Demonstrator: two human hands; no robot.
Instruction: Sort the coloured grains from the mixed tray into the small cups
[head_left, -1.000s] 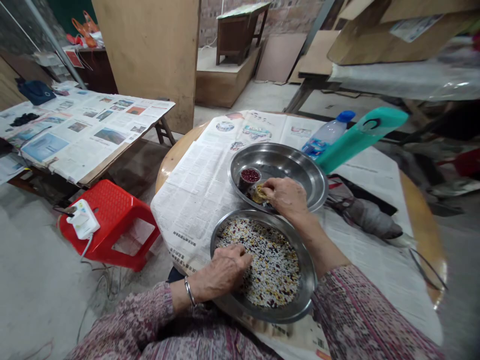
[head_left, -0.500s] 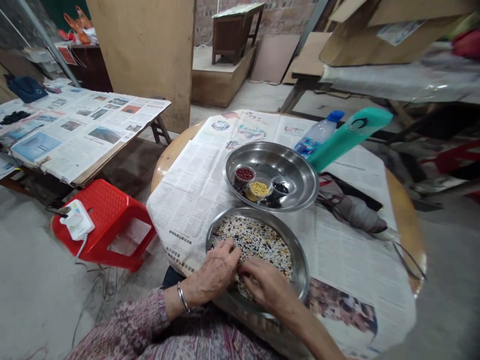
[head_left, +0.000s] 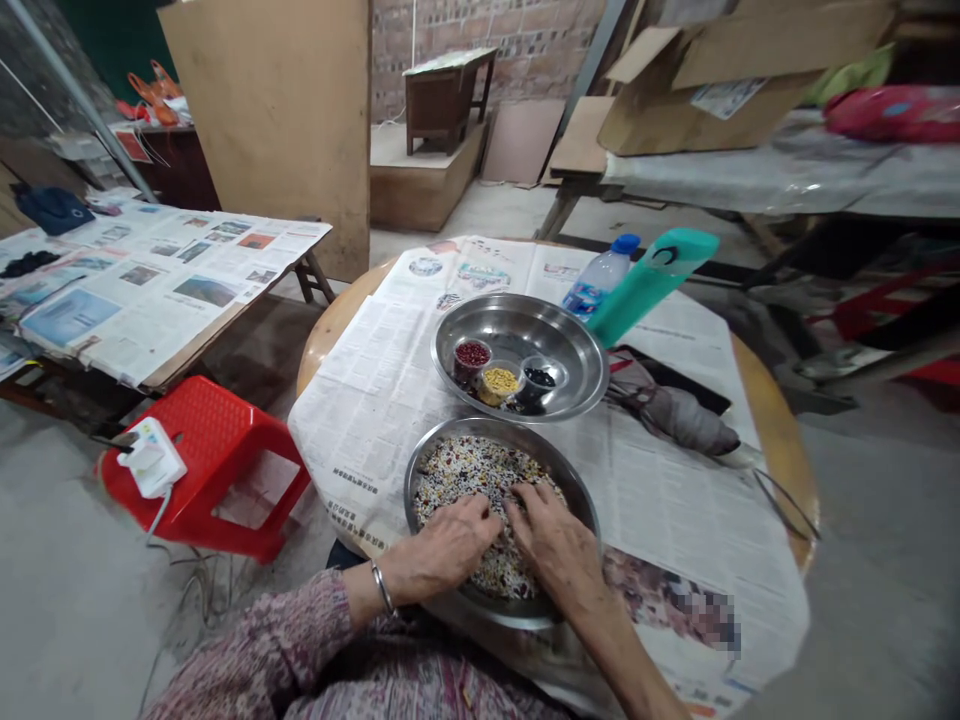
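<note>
A steel bowl (head_left: 579,505) in front of me holds mixed grains (head_left: 469,468), white with black, yellow and red bits. Over its near left part is my left hand (head_left: 450,540), fingers curled together with the tips at the grains; anything in them is hidden. My right hand (head_left: 553,545) rests at the bowl's right side, fingers spread and touching the grains. Just behind stands a wider steel basin (head_left: 566,335). Inside it are small clear cups of red beans (head_left: 472,353), yellow grains (head_left: 500,380) and black beans (head_left: 538,378).
Newspaper (head_left: 360,400) covers the round table. A water bottle (head_left: 600,275), a green container (head_left: 652,280) and a grey folded umbrella-like bundle (head_left: 690,420) lie behind and right. A red stool (head_left: 225,430) with a power strip (head_left: 154,457) stands left.
My hands were close together over the near part of the bowl; now they are further apart, and the right fingers have spread onto the grains. The view has shifted slightly.
</note>
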